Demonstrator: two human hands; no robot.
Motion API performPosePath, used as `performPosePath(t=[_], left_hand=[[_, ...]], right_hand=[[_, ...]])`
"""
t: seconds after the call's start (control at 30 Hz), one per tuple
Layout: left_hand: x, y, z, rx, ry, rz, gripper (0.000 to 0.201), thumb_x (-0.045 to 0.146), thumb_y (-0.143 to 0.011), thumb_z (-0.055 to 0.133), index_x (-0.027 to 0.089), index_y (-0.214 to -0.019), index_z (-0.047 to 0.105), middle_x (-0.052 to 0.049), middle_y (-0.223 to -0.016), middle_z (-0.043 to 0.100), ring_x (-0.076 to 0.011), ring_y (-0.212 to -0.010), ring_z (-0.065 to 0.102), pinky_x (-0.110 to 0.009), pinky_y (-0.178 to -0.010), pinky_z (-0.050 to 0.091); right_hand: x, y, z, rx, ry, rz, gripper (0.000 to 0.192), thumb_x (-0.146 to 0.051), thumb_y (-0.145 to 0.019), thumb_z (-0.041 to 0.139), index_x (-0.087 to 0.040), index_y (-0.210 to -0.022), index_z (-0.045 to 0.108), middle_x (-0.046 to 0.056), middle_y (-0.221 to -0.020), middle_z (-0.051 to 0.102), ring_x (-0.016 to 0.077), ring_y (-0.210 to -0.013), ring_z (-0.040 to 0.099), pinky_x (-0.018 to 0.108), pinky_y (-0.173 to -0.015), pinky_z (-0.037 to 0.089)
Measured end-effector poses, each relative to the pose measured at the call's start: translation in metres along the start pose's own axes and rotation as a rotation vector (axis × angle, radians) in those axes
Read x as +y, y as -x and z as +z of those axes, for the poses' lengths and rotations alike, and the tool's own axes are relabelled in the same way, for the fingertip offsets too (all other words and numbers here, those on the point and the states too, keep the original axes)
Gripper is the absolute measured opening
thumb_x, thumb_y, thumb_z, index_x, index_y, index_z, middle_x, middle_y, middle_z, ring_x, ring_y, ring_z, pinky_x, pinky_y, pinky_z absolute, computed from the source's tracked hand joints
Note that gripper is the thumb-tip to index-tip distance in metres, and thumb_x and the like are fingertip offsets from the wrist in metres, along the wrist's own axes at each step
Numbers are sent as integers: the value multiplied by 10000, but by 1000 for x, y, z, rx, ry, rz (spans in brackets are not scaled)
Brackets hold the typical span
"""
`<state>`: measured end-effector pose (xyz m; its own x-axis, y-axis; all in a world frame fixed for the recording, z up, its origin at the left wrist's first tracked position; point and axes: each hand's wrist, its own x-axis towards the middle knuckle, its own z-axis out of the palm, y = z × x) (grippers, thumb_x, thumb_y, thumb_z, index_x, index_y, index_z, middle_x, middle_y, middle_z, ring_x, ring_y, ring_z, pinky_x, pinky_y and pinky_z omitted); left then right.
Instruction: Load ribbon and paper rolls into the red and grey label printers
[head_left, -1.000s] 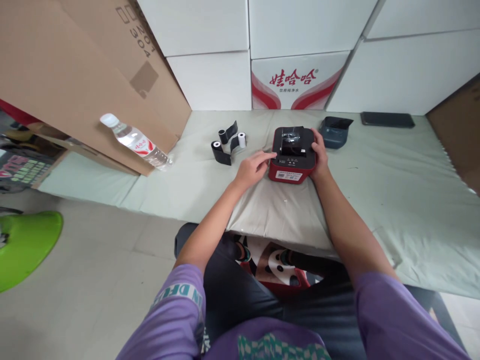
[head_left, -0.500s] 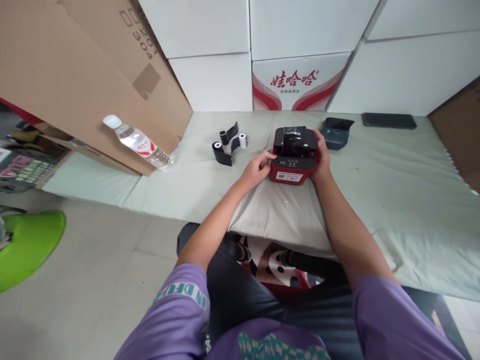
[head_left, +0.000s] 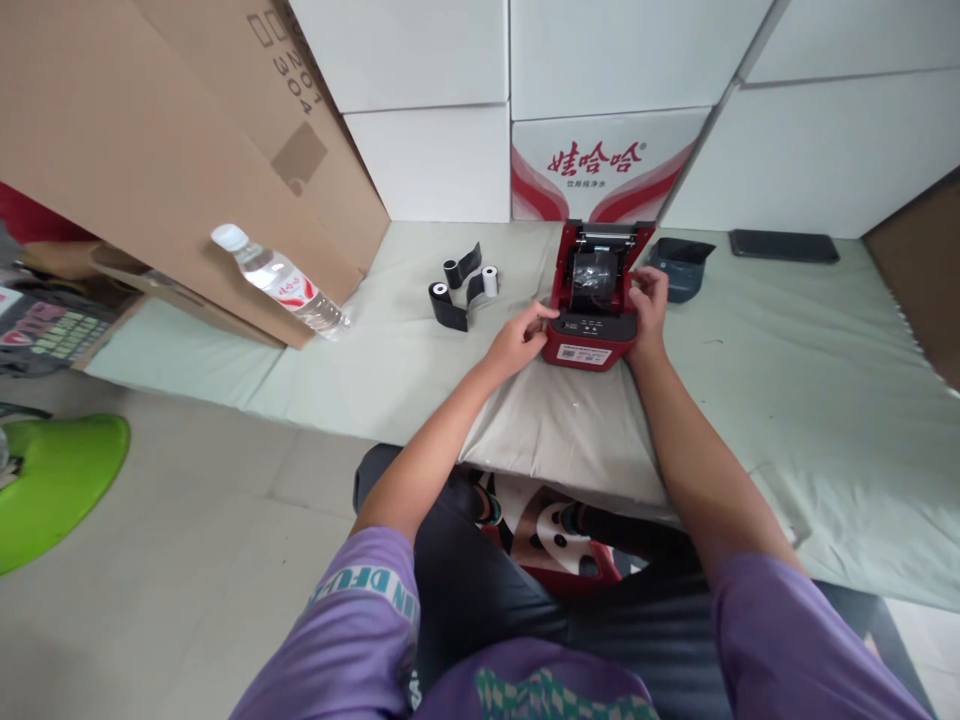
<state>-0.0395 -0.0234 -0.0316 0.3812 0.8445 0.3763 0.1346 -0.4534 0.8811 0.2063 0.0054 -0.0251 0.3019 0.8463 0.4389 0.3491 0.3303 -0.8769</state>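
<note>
Two hands on a little red label printer (head_left: 592,330), lid flipped up.

Left hand (head_left: 519,343) sits against the printer's left front corner, fingers loosely curled and touching the case. Right hand (head_left: 649,300) grips the right side, fingers hooked over the edge by the open bay. Printer sits on the pale cloth-covered table (head_left: 787,370), dead centre, with black ribbon rolls (head_left: 459,290) just off to the left and a water bottle (head_left: 277,280) farther left.
</note>
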Motion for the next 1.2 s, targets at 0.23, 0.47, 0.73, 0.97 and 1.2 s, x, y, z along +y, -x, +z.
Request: performPosePath(t=[0.23,0.47,0.73,0.97,1.2], left_hand=[[4,3,-2,-11,-54,21,390,85,-903,521,220,-1251,634,69,-674,431,-112,-616,421,-250,-654,361],[10,2,-5,-22,-147,22,408,70,-897,520,223,-1254,646,53,-691,455,-128,-636,465,-265,-669,390],[20,10,-14,-85,-250,16,535,76,-902,526,258,-1396,615,44,-739,516,-137,-676,521,-280,-707,424],[20,13,-17,-104,-294,25,584,99,-909,522,282,-1460,581,34,-759,547,-150,-688,543,-291,-723,452],[20,12,-18,-124,-285,25,620,99,-918,504,276,-1511,546,35,-757,544,-152,-685,525,-288,-719,426]], right_hand=[[-5,-19,-12,-143,-46,29,293,-508,-820,677,-236,-884,765,98,-1475,593,303,-1503,486,484,-1318,350],[-53,-20,-45,-587,43,26,335,-574,-888,685,-317,-1013,858,5,-1491,673,348,-1624,359,522,-1404,66],[-46,-10,-46,-328,225,-95,421,-581,-963,534,-299,-1040,836,52,-1552,569,370,-1552,398,600,-1350,211],[-61,-2,-34,-439,376,-170,289,-483,-880,673,-256,-706,716,85,-1144,709,353,-1248,575,608,-1196,408],[-71,-1,-34,-279,330,-14,496,-697,-918,567,-257,-697,625,69,-750,677,299,-852,660,482,-843,564]])
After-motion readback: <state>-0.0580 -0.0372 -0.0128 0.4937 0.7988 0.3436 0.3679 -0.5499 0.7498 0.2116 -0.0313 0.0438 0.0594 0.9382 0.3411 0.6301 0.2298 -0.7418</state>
